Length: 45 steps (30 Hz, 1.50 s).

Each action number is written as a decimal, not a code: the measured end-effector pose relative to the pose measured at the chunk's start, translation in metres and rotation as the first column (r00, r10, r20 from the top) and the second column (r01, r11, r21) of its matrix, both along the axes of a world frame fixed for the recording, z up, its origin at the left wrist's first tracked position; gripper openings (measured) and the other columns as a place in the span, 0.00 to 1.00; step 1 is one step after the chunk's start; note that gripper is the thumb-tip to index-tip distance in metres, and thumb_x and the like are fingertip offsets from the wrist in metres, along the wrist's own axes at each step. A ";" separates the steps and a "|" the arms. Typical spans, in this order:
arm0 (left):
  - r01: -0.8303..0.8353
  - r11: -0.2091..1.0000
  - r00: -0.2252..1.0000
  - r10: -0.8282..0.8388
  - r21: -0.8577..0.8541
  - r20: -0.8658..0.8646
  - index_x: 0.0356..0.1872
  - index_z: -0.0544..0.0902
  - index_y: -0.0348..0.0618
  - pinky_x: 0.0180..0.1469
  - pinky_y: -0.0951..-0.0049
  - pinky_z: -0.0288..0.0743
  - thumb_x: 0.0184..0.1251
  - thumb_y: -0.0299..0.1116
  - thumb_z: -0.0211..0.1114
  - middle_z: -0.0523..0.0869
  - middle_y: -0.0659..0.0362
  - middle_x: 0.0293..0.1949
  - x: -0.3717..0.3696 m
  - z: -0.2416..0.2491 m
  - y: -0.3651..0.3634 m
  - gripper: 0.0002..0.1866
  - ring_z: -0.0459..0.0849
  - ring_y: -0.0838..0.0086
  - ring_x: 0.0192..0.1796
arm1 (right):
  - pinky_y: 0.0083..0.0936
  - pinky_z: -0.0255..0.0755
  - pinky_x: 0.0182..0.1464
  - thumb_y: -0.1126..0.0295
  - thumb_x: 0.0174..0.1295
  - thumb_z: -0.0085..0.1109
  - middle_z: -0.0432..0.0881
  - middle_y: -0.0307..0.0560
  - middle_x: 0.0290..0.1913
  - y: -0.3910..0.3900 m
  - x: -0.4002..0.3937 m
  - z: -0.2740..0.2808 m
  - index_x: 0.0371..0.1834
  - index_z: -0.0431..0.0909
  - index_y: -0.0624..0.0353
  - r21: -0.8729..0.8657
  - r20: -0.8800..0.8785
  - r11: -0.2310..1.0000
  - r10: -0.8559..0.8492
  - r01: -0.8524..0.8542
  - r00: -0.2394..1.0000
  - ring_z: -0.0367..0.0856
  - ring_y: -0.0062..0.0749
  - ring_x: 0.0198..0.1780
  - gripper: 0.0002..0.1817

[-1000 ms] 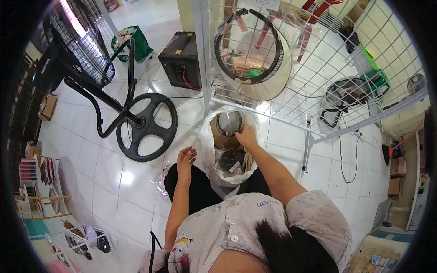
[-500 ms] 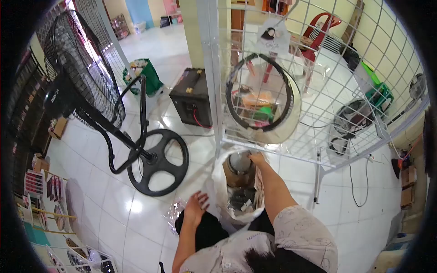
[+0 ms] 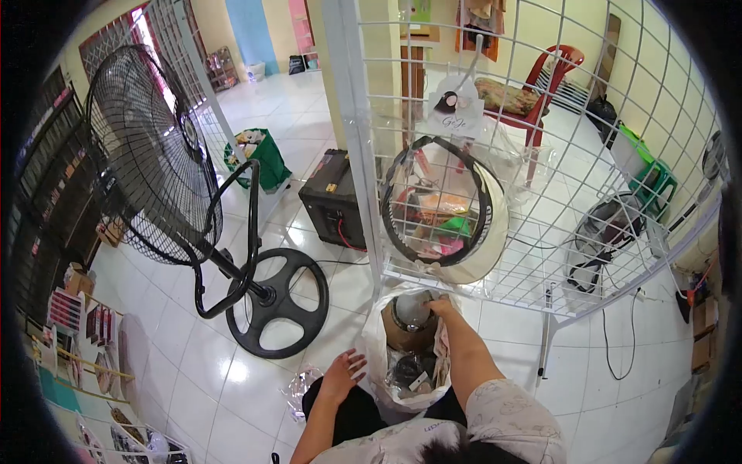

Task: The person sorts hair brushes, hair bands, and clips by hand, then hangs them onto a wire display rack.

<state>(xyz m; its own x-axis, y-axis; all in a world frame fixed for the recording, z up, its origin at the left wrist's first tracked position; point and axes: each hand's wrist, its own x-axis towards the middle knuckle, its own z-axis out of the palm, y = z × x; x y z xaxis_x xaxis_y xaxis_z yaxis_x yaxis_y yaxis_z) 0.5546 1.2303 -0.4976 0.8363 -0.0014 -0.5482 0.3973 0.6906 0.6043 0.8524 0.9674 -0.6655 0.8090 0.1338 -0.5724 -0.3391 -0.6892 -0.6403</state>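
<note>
A white sack [image 3: 376,340] stands upright between my knees, its mouth wide. Inside, toward its far side, sits a grey rounded item [image 3: 411,311] with a dark band along its lower edge, beside brown cardboard-like material [image 3: 407,340]. Nearer me in the sack are dark items in clear plastic [image 3: 408,371] with a small white tag [image 3: 420,380]. My right hand [image 3: 440,305] is closed at the sack's far right rim, against the grey item; what its fingers pinch is hidden. Above my left knee, my left hand [image 3: 342,376] is open, fingers spread, holding nothing. Crumpled clear plastic [image 3: 297,390] lies beside that knee.
A black standing fan [image 3: 267,298] is at left. A white wire grid rack [image 3: 464,274] rises just beyond the sack, with a black-banded round item [image 3: 440,201] hanging on it. A black box [image 3: 336,197] and green bag [image 3: 267,162] sit farther back.
The view has tilted up, so everything sits lower in the picture. My right hand stays at the sack's rim, and my left hand stays open near my knee.
</note>
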 end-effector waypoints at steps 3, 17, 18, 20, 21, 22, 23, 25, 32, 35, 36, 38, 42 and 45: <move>0.051 0.998 0.998 -0.052 -0.025 -0.039 0.63 0.66 0.45 0.62 0.55 0.64 0.72 0.44 0.48 0.73 0.51 0.59 -0.006 0.008 0.000 0.23 0.70 0.60 0.62 | 0.28 0.68 0.58 0.50 0.39 0.75 0.80 0.47 0.54 0.007 0.009 -0.022 0.53 0.78 0.58 0.083 0.081 0.996 -0.036 0.029 0.996 0.76 0.35 0.56 0.37; -0.004 0.997 0.999 0.000 -0.079 -0.048 0.65 0.64 0.44 0.64 0.55 0.63 0.72 0.46 0.48 0.71 0.50 0.61 0.011 -0.009 0.005 0.25 0.70 0.59 0.63 | 0.36 0.69 0.54 0.37 0.45 0.63 0.79 0.53 0.52 -0.009 -0.050 0.093 0.52 0.77 0.59 -0.095 0.101 0.990 0.116 -0.107 0.988 0.78 0.49 0.51 0.40; -0.017 0.998 0.999 0.014 -0.062 -0.049 0.65 0.64 0.44 0.64 0.55 0.63 0.72 0.45 0.48 0.71 0.50 0.61 0.014 -0.012 0.004 0.25 0.70 0.59 0.63 | 0.37 0.69 0.54 0.39 0.46 0.64 0.79 0.53 0.51 -0.013 -0.057 0.090 0.51 0.76 0.60 -0.099 0.210 0.986 0.156 -0.138 0.965 0.78 0.49 0.51 0.38; -0.043 0.999 0.998 0.041 -0.025 -0.051 0.65 0.64 0.44 0.63 0.55 0.63 0.73 0.45 0.47 0.72 0.50 0.59 0.019 -0.013 0.004 0.24 0.70 0.59 0.63 | 0.39 0.69 0.54 0.46 0.47 0.67 0.79 0.54 0.48 -0.023 -0.072 0.082 0.49 0.76 0.62 0.002 0.615 0.954 0.234 -0.299 0.752 0.78 0.49 0.49 0.33; -0.085 0.996 0.995 0.087 0.031 -0.048 0.63 0.65 0.44 0.59 0.59 0.68 0.74 0.43 0.48 0.74 0.52 0.55 0.022 -0.010 0.000 0.22 0.74 0.61 0.59 | 0.38 0.69 0.54 0.50 0.48 0.68 0.79 0.54 0.47 -0.023 -0.079 0.086 0.48 0.76 0.62 0.076 0.595 0.955 0.187 -0.287 0.782 0.77 0.49 0.49 0.31; -0.093 0.991 0.995 0.095 0.101 -0.020 0.62 0.66 0.44 0.59 0.59 0.68 0.73 0.42 0.50 0.75 0.53 0.54 0.024 -0.013 -0.001 0.22 0.75 0.62 0.58 | 0.38 0.69 0.54 0.54 0.48 0.69 0.79 0.55 0.46 -0.025 -0.090 0.089 0.48 0.75 0.62 0.149 0.568 0.951 0.142 -0.271 0.810 0.77 0.49 0.49 0.29; -0.102 0.980 0.995 0.103 0.169 0.004 0.61 0.67 0.45 0.58 0.59 0.68 0.72 0.42 0.51 0.75 0.53 0.52 0.026 -0.021 -0.002 0.21 0.75 0.63 0.56 | 0.38 0.70 0.53 0.58 0.48 0.70 0.79 0.55 0.45 -0.025 -0.103 0.102 0.47 0.75 0.62 0.218 0.535 0.943 0.101 -0.253 0.839 0.77 0.50 0.49 0.27; -0.112 0.933 0.993 0.094 0.342 0.067 0.59 0.66 0.45 0.53 0.64 0.71 0.70 0.38 0.55 0.76 0.57 0.46 0.028 -0.032 -0.006 0.20 0.78 0.67 0.50 | 0.36 0.70 0.52 0.63 0.47 0.71 0.79 0.54 0.44 -0.022 -0.130 0.129 0.47 0.75 0.61 0.218 0.596 0.932 0.108 -0.290 0.795 0.77 0.49 0.48 0.25; -0.294 0.665 0.956 0.204 0.687 0.211 0.63 0.63 0.41 0.54 0.70 0.70 0.61 0.24 0.60 0.71 0.54 0.52 0.025 -0.035 -0.038 0.27 0.73 0.68 0.54 | 0.35 0.72 0.42 0.69 0.48 0.70 0.78 0.55 0.38 -0.020 -0.165 0.189 0.41 0.75 0.61 0.199 0.836 0.884 0.072 -0.422 0.544 0.78 0.50 0.39 0.18; -0.387 0.473 0.922 0.185 0.792 0.340 0.66 0.59 0.39 0.62 0.64 0.64 0.53 0.22 0.62 0.63 0.49 0.60 0.027 -0.014 -0.045 0.36 0.65 0.60 0.63 | 0.33 0.72 0.40 0.70 0.52 0.67 0.78 0.52 0.34 -0.021 -0.167 0.216 0.38 0.74 0.63 0.261 0.816 0.908 -0.026 -0.327 0.578 0.77 0.46 0.35 0.14; -0.396 0.387 0.915 0.094 0.833 0.392 0.66 0.59 0.39 0.64 0.63 0.61 0.52 0.23 0.63 0.63 0.48 0.61 0.030 0.008 -0.046 0.37 0.64 0.58 0.64 | 0.32 0.71 0.40 0.70 0.52 0.66 0.77 0.51 0.34 -0.024 -0.164 0.228 0.38 0.74 0.63 0.327 0.792 0.883 -0.060 -0.338 0.608 0.77 0.42 0.35 0.14; -0.426 0.205 0.885 -0.108 0.881 0.453 0.66 0.59 0.39 0.68 0.61 0.55 0.51 0.25 0.64 0.61 0.47 0.64 0.037 0.052 -0.045 0.38 0.61 0.55 0.66 | 0.29 0.71 0.40 0.70 0.54 0.64 0.77 0.48 0.33 -0.027 -0.160 0.255 0.38 0.74 0.64 0.458 0.731 0.820 -0.126 -0.344 0.671 0.76 0.35 0.34 0.12; -0.616 0.068 0.684 -0.448 0.785 0.575 0.61 0.68 0.43 0.69 0.53 0.49 0.52 0.34 0.68 0.64 0.46 0.66 0.053 0.173 -0.058 0.32 0.63 0.55 0.67 | 0.27 0.70 0.44 0.64 0.58 0.64 0.80 0.48 0.35 -0.033 -0.157 0.298 0.39 0.77 0.63 0.535 0.665 0.798 -0.195 -0.278 0.721 0.78 0.32 0.38 0.14; -0.691 -0.017 0.535 -0.685 0.722 0.495 0.50 0.78 0.44 0.68 0.52 0.51 0.53 0.38 0.69 0.76 0.49 0.57 0.073 0.214 -0.042 0.22 0.72 0.59 0.61 | 0.23 0.70 0.38 0.66 0.59 0.63 0.79 0.43 0.30 -0.024 -0.170 0.344 0.38 0.76 0.63 0.574 0.642 0.784 -0.251 -0.237 0.725 0.75 0.24 0.33 0.12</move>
<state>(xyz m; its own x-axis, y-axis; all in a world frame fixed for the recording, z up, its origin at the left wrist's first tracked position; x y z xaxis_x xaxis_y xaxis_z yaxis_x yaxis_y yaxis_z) 0.6277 1.1881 -0.2840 0.7148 -0.1733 0.6776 -0.5586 -0.7244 0.4040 0.6828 0.9434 -0.3211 0.9250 0.2272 0.3045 0.3316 -0.0917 -0.9390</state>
